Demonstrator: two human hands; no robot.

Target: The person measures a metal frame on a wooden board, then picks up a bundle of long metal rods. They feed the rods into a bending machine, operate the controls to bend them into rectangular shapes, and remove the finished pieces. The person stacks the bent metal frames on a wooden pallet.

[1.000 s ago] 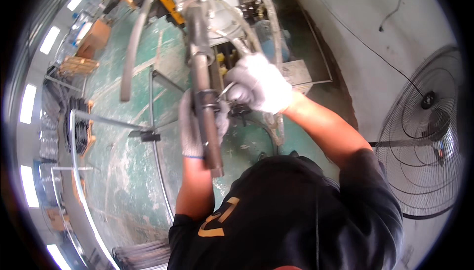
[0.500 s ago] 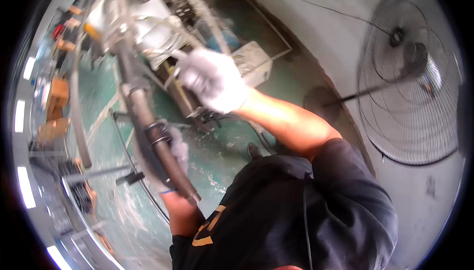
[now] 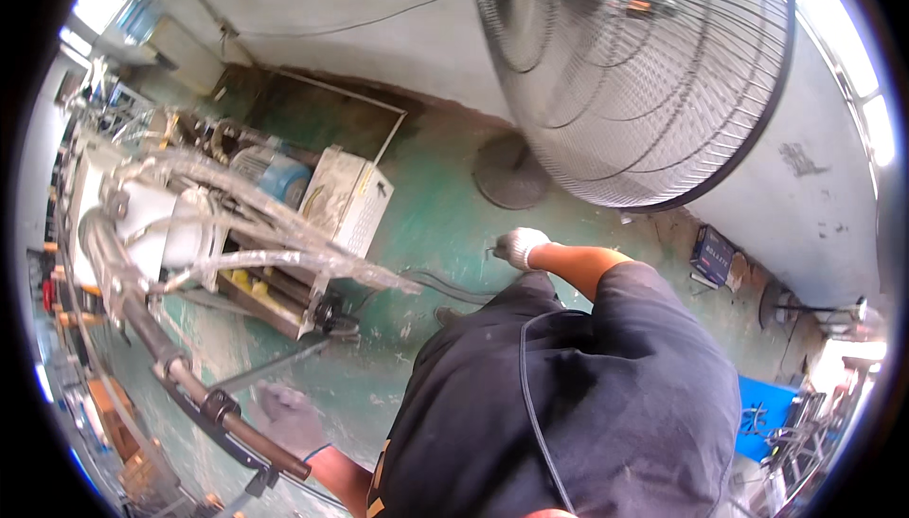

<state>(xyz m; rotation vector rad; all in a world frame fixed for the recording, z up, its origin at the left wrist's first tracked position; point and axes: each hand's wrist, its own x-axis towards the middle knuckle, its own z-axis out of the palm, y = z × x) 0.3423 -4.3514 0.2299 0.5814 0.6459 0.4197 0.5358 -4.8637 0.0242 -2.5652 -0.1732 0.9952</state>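
Observation:
My right hand (image 3: pixel 521 248), in a pale knitted glove, is held out over the floor near my thigh. Its fingers are curled closed, and a thin dark piece (image 3: pixel 490 253) pokes out at the fingertips, too small to name. My left hand (image 3: pixel 292 420), also gloved, is beside the lower end of a long brown metal tube (image 3: pixel 194 385), with its fingers stretched out. Clamp rings and a dark curved strip are fixed along that tube. Its upper end joins a machine with a white drum-like body (image 3: pixel 147 215) and clear-wrapped hoses (image 3: pixel 256 201).
A large standing fan (image 3: pixel 644 73) with a round base (image 3: pixel 511 170) is close ahead on the right. Beside the machine are a beige metal box (image 3: pixel 346 198) and a blue motor (image 3: pixel 275 175). Cables (image 3: pixel 445 286) lie on the green floor. A dark carton (image 3: pixel 712 255) stands by the wall.
My view has swung right. My right hand has left the machine's hoses and come back over the floor near my leg. My left hand stays by the tube's lower end.

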